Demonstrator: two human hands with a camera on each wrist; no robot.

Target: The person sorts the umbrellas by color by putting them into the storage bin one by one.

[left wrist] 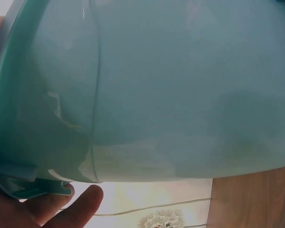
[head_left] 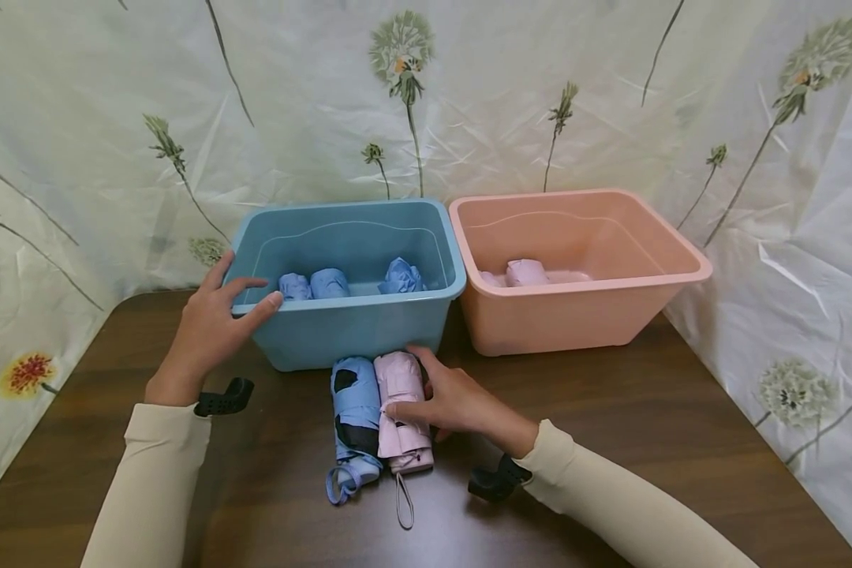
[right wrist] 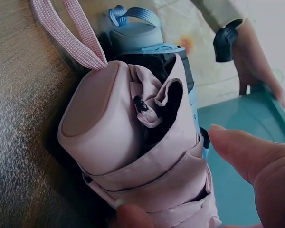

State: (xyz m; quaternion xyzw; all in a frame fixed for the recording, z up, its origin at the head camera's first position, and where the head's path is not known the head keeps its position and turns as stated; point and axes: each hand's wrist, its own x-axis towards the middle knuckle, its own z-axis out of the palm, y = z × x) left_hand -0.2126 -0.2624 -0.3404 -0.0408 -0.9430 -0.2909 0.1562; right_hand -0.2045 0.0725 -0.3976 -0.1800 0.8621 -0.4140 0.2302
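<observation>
A pink folded umbrella (head_left: 401,394) lies on the table with its wrist loop toward me. My right hand (head_left: 461,398) grips it from the right, thumb across the top and fingers along its side. The right wrist view shows its flat handle end (right wrist: 92,104) close up. Alongside on the left is a blue folded umbrella (head_left: 355,406) with dark patches. My left hand (head_left: 216,319) holds the front left corner of the blue bin (head_left: 355,331), thumb and fingers about its rim. In the left wrist view, fingertips (left wrist: 88,202) show just beyond the bin's wall.
Three blue bundles (head_left: 330,283) lie inside the blue bin. To its right stands a pink bin (head_left: 582,315) with pink bundles (head_left: 527,273) in it. Both bins stand toward the back of the brown table (head_left: 610,426), before a flowered curtain (head_left: 483,95).
</observation>
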